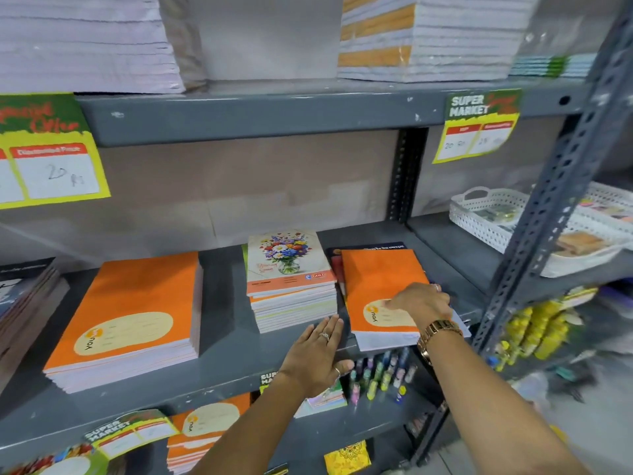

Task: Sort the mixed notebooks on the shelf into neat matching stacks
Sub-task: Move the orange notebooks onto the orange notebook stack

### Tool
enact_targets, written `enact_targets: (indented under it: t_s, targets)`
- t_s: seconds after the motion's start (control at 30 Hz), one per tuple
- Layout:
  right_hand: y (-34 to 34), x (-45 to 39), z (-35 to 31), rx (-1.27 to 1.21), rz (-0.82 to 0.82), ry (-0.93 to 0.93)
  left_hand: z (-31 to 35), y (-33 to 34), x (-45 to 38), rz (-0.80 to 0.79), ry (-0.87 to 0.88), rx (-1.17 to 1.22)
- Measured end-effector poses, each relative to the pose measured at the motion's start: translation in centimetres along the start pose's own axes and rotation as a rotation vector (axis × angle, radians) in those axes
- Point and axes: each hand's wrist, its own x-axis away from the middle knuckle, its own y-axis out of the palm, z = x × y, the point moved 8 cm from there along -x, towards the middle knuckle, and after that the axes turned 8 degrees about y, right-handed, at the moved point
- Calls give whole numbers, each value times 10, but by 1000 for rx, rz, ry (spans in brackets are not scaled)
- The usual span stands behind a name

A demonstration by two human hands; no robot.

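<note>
On the grey middle shelf (pixel 226 351) lie three piles. A thick stack of orange notebooks (pixel 137 303) sits at the left. In the middle stands a pile topped by a flower-cover notebook (pixel 287 258). At the right, an orange notebook (pixel 376 286) tops a small mixed pile with a dark-covered book (pixel 370 245) under it. My right hand (pixel 423 301) rests on this orange notebook's near right corner, fingers curled at its edge. My left hand (pixel 317 354) lies flat and open on the shelf, just in front of the middle pile.
A dark pile of books (pixel 24 296) sits at the far left. White baskets (pixel 493 214) stand on the shelf to the right, behind a slotted upright post (pixel 548 214). Price tags hang from the shelf edges. Pens (pixel 380 375) and more notebooks fill the shelf below.
</note>
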Motion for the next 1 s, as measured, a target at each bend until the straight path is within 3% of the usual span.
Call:
enact_targets:
  t_s: [0.43,0.57,0.7,0.87,1.0]
  targets:
    - [4,-21,19,-86,-46,109,4,13,-10,-8,-45,-37]
    - [-6,-23,24,-279,84,107,5,13,-9,-2,-59,-15]
    - [-16,-19,23,-563,170,-38,6,8,-6,10,-87,78]
    - [-45,-8,25,-692,204,-121,5,-10,2,139,-231,305]
    - [-75,11,25,-847,273,-146,3,-44,5,391,-313,494]
